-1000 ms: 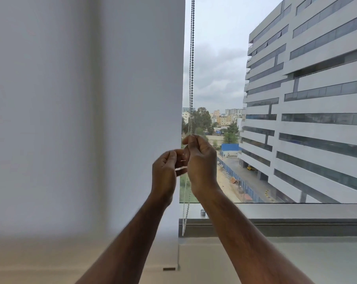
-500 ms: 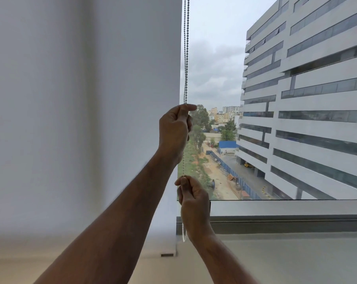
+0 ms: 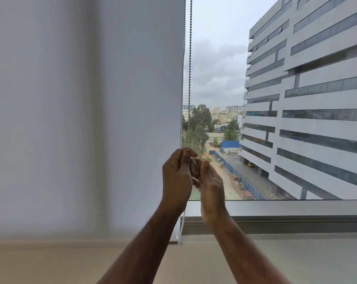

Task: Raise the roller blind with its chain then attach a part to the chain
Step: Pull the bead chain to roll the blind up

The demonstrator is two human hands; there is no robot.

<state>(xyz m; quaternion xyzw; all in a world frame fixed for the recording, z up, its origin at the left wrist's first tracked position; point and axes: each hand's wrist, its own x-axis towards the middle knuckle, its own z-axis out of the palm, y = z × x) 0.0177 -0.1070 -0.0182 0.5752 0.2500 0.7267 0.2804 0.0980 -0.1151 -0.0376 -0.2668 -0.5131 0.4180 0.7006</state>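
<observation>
The white roller blind (image 3: 112,119) covers the left part of the window, down to near the sill. Its bead chain (image 3: 190,68) hangs in two strands along the blind's right edge. My left hand (image 3: 176,177) is closed on the chain at about mid-height, with the strand pinched at the fingertips. My right hand (image 3: 211,187) is right beside it, thumb up and fingers loosely spread, touching the left fingers; I see no chain in it. The bottom of the chain loop (image 3: 180,228) dangles below my left wrist. No separate part is in view.
The window glass (image 3: 224,58) to the right shows sky and a large office building (image 3: 307,99). A grey window frame rail (image 3: 276,222) runs along the bottom, with a pale sill (image 3: 296,259) in front. The blind's bottom bar end (image 3: 173,242) sits near the sill.
My left hand has come down along the chain from high up to mid-height. My right hand has risen from low on the chain to beside the left hand.
</observation>
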